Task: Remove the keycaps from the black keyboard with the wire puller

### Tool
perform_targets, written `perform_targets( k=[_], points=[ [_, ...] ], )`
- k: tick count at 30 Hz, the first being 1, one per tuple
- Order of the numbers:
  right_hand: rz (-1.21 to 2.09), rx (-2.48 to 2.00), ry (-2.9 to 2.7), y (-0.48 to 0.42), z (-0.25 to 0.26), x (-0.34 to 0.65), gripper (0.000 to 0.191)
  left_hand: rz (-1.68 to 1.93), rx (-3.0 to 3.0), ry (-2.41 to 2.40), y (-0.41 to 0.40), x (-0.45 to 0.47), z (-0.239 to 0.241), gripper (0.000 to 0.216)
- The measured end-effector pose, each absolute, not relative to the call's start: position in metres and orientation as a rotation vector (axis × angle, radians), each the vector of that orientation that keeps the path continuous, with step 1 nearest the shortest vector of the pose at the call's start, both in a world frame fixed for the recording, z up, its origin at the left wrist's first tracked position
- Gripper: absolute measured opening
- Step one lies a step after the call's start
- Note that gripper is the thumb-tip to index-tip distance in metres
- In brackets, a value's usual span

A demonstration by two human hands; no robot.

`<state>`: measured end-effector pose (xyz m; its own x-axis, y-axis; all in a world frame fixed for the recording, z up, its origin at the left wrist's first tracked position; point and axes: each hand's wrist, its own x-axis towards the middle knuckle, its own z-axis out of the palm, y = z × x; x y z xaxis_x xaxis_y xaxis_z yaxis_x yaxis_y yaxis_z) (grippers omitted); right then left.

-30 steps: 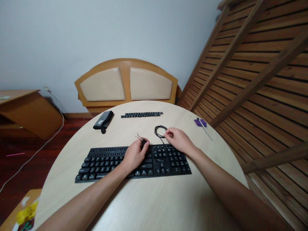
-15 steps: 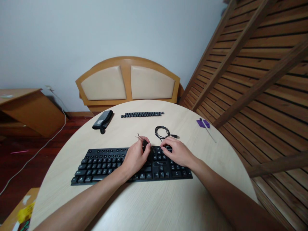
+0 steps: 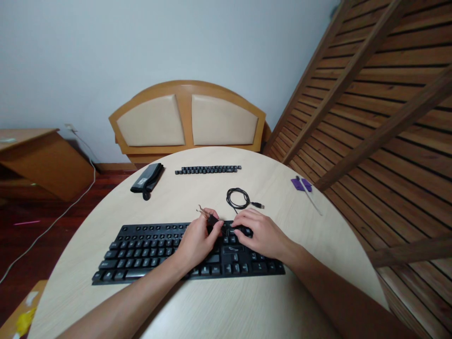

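Observation:
A black full-size keyboard (image 3: 141, 262) lies on the round table, with bare switch spots in its top two rows at the left. My left hand (image 3: 197, 240) is closed around a keycap puller (image 3: 213, 220), whose thin wire ends point up and to the left. The hand rests over the keyboard's middle. My right hand (image 3: 259, 235) is over the upper right keys, thumb and fingertips curled close together; what they pinch, if anything, is hidden. Beyond the hands lies the coiled USB cable (image 3: 238, 189). Loose keycaps (image 3: 208, 169) stand in two rows at the back.
A folded dark pouch (image 3: 148, 178) lies at the back left of the table (image 3: 282, 301). Near the right edge are a purple cloth (image 3: 297, 184) and a thin brush-like stick (image 3: 312, 202). A headboard (image 3: 188, 113) stands behind, and a slatted wooden screen (image 3: 381, 117) rises at the right.
The view has shifted slightly, so the keyboard appears a little lower and larger. My left hand has tilted the keycap puller further left. My right hand's fingers have moved slightly left.

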<state>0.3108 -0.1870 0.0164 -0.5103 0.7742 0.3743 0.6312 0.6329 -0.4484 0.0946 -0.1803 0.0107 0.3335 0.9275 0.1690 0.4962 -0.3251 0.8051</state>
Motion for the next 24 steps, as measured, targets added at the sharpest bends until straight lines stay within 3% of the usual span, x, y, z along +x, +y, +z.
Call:
perform_targets(
  k=[16,24],
  points=[
    [0.342,-1.055,-2.319,-0.1887,0.0165,0.3091,0.016,0.806,2.108,1.277,-0.1810,0.0941,0.0149,0.020],
    [0.328,-1.042,-2.349,-0.1885,0.0162,0.3091,0.018,0.741,2.280,1.451,-0.1805,0.0946,0.0117,0.034]
  ],
)
